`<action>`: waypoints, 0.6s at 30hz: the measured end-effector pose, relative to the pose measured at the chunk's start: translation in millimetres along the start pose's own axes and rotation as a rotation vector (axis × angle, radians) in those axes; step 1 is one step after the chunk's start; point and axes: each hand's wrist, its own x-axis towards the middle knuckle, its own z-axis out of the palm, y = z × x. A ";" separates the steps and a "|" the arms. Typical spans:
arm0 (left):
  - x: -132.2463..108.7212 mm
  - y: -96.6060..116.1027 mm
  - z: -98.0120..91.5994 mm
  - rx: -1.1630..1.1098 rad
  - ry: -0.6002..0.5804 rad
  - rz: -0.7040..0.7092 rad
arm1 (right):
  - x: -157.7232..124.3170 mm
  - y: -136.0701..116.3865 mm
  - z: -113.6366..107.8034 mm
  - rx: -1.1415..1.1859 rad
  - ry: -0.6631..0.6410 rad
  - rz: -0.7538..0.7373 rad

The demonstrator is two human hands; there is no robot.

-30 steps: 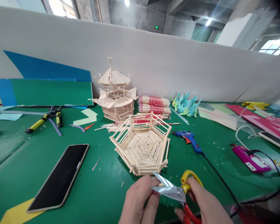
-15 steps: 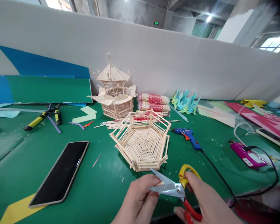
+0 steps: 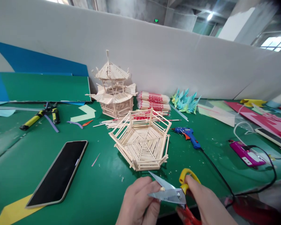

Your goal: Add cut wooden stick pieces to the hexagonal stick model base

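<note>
My right hand grips scissors with one yellow and one red handle, their blades apart. Between those blades shows the pale tip of a thin wooden stick. The rest of that stick is hidden in my left hand, whose fingers are closed around it. Just beyond both hands sits an open hexagonal frame of wooden sticks, with a slatted floor and a raised railing. Behind it, to the left, stands a pagoda model made of similar sticks.
A blue glue gun lies right of the frame, its cord running to the front edge near a purple power strip. Bundled sticks lie behind. A phone and pliers are on the left; blue folded paper stands at back.
The view has shifted slightly. The scissors are still apart around the stick tip, which shows a little more clearly; the right fingers have drawn slightly closer on the red handle.
</note>
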 end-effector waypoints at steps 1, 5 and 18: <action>1.8 2.5 -1.4 0.008 -0.012 -0.006 | -1.2 0.1 0.6 0.042 -0.028 0.027; 9.3 9.7 -7.5 0.033 -0.073 -0.039 | -2.0 -0.6 2.3 0.181 -0.127 0.148; 3.7 7.9 4.8 0.094 0.037 0.003 | 0.9 -9.1 5.7 0.310 -0.164 0.270</action>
